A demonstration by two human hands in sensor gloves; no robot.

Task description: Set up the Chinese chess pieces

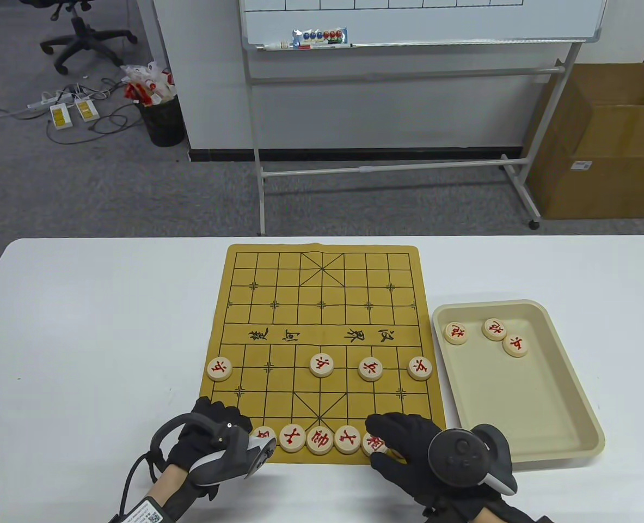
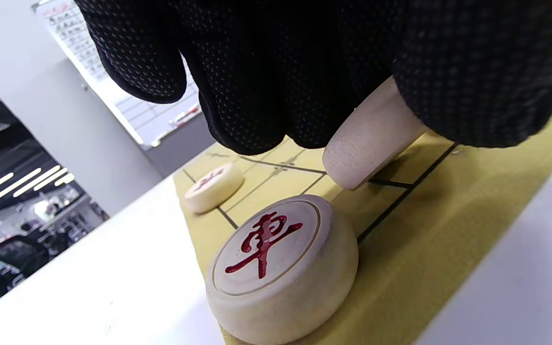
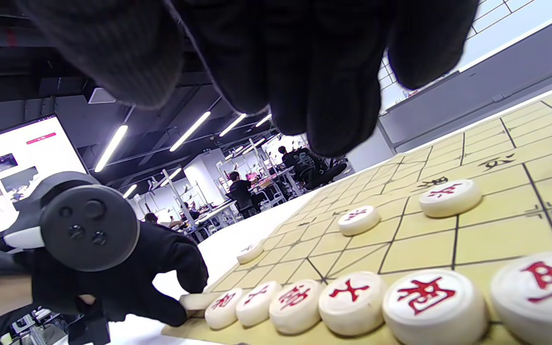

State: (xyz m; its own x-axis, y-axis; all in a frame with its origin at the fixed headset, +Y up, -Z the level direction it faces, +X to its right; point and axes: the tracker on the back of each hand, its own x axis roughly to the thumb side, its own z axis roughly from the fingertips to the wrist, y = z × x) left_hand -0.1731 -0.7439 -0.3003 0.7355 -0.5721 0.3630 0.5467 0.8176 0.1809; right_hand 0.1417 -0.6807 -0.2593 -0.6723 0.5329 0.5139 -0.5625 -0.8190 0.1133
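Note:
The yellow chess board (image 1: 322, 305) lies mid-table. My left hand (image 1: 221, 422) is at its near left corner and pinches a pale chess piece (image 2: 372, 139), tilted, its edge just above the board next to a red chariot piece (image 2: 281, 268) lying at the corner. The pinched piece also shows in the right wrist view (image 3: 198, 301). Several red pieces (image 1: 319, 440) line the near row. My right hand (image 1: 395, 441) is over the row's right end by the elephant piece (image 3: 434, 299); its fingers (image 3: 333, 96) hang above the row, holding nothing. Soldier pieces (image 1: 322, 365) stand further up.
A beige tray (image 1: 523, 403) stands right of the board with three red pieces (image 1: 456, 333) at its far end. The white table's (image 1: 93, 327) near edge is just below the board. A whiteboard stand and a cardboard box are beyond the table.

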